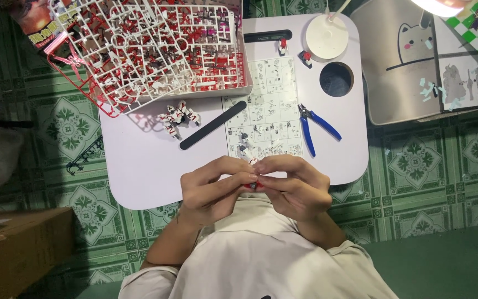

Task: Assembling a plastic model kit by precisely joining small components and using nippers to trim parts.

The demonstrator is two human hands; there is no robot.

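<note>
Both hands meet just over the near edge of the white table (139,166), right below the instruction sheet (264,105). The left hand (214,188) and the right hand (294,185) pinch one small model part (254,185) between them — red and dark, mostly hidden by the fingertips, so its shape cannot be told. The fingers of both hands are curled in narrow and closed on that part, thumbs and forefingers touching it from either side.

Taking the instruction sheet as the landmark: a black sanding stick (213,125) lies slanted just beside its left edge, and further left of that sits a small assembled white-and-red model section (178,118). Blue-handled nippers (313,126) lie just off the sheet's right edge, jaws pointing away from the person. Above the sheet's left side a shallow box (244,77) holds a heap of white and red plastic part frames (139,47). Above the sheet's right corner stand two tiny red-and-white assembled pieces (294,51) — close by them the round white lamp base (327,36), and under that a round cup hole (336,79) in the table.

The table stands on a green patterned tile floor (438,166). A brown cardboard box (17,246) sits well to the left of the sheet, near the person's left elbow.
</note>
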